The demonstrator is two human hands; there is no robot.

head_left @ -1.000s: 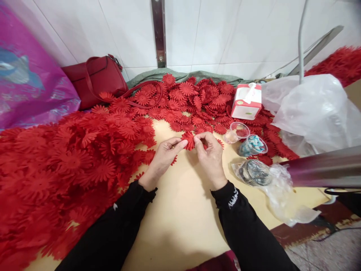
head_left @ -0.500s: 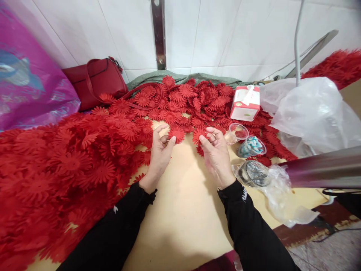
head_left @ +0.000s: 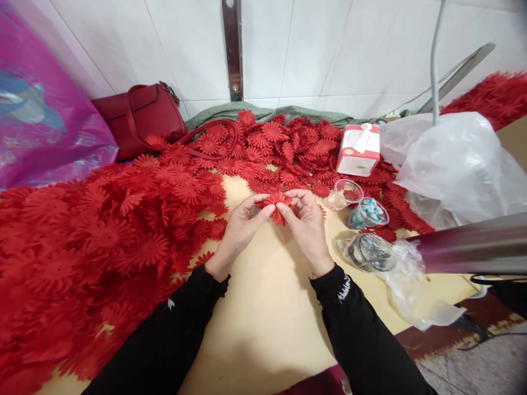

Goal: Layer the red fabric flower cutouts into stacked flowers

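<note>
Red fabric flower pieces with many narrow petals are pinched between my two hands, one lying against the other above the cream tabletop. My left hand grips their left side between thumb and fingers. On the right side, my right hand pinches with its thumb across the front. Both thumb tips nearly meet at the flower's middle. How the layers line up is partly hidden by the fingers. A large heap of loose red flower pieces spreads to the left, and another heap lies behind my hands.
Right of my hands stand a tissue box, a clear plastic cup, a cup with blue and white contents and a plastic-wrapped jar. A metallic cylinder lies beyond. A red handbag rests at back left.
My hands have come together from apart. The two flower pieces, held separately in each hand before, now overlap between my fingers.
</note>
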